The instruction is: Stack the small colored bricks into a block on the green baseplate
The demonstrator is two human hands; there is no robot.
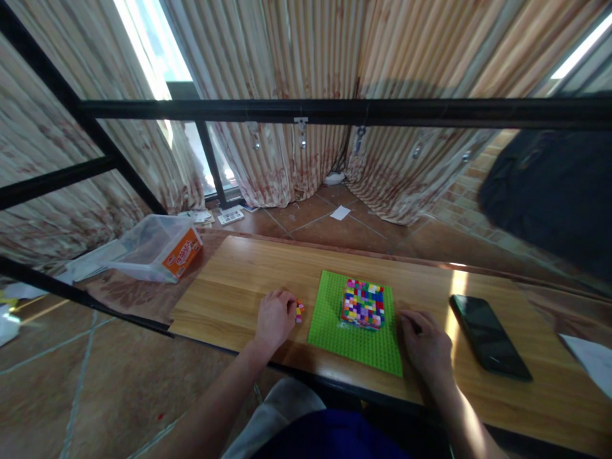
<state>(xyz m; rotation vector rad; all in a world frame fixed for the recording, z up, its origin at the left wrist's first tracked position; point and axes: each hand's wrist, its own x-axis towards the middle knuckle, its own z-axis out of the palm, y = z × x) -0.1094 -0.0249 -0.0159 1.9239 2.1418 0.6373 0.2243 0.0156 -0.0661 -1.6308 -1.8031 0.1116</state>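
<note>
A block of many-coloured toy bricks [363,303] stands on a green studded baseplate [327,319] on the wooden table. Left of the plate, a few loose small bricks [299,312], orange, pink and yellow, lie against the fingertips of my left hand [277,315]. Its fingers are bent and closed together; whatever is between them is hidden. My right hand [427,344] rests on the table at the plate's right edge, fingers curled in loosely. Nothing shows in the gap by its thumb.
A black phone [490,338] lies on the table [229,287] to the right. A clear plastic bin [153,248] with an orange label sits beyond the left end. Black metal bars [335,111] cross in front of striped curtains. White paper [590,357] lies far right.
</note>
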